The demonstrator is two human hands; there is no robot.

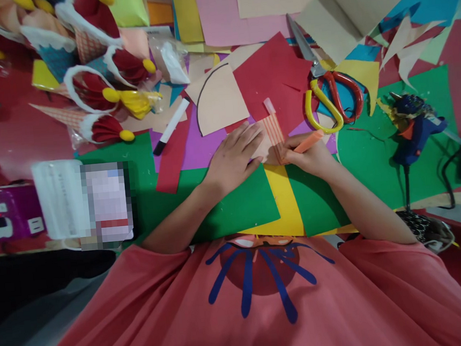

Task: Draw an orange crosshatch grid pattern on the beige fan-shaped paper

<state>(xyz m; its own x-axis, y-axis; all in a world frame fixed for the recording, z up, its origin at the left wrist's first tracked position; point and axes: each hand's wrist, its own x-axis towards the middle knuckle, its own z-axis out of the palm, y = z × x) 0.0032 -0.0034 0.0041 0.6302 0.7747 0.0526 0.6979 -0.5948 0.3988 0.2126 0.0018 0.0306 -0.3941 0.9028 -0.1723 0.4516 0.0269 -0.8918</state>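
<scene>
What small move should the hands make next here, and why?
Probably draw one more stripe with the orange marker on the peach paper: the right hand holds the marker at it, the left hand rests on its left side, and the orange stripes stop short of that side, which looks plain.

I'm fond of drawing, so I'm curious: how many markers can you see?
2: the orange marker in the right hand, and the white marker lying left of the beige paper with a black curve. Others may be hidden in the clutter.
</scene>
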